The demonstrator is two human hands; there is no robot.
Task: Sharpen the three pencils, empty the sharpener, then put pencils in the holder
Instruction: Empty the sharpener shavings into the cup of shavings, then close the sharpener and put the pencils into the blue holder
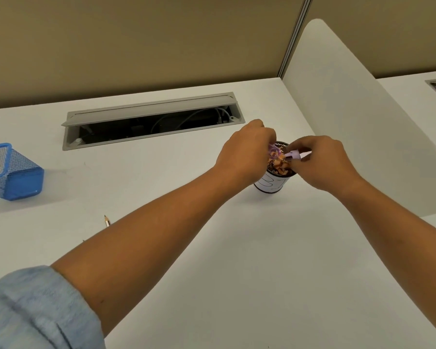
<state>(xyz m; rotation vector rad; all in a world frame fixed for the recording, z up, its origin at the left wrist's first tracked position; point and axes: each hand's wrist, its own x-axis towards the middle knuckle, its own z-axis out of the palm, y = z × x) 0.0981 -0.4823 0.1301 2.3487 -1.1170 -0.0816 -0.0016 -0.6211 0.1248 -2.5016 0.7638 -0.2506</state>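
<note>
Left hand (244, 153) pinched the clear cap (272, 150), right hand (321, 161) pinched the purple sharpener (294, 155), both over a cup (272, 183) of shavings (278, 164), pencil (107, 221) lay on the table (237, 248) near-left, blue holder (10, 172) far left.

A grey cable hatch (151, 119) lies open in the white desk (237, 260) beyond the hands, a white divider (350, 122) standing to their right.

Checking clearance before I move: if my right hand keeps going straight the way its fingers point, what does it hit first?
Probably the left hand: the right hand points leftward across the shavings cup, holding the purple sharpener piece. Depth is uncertain.
</note>
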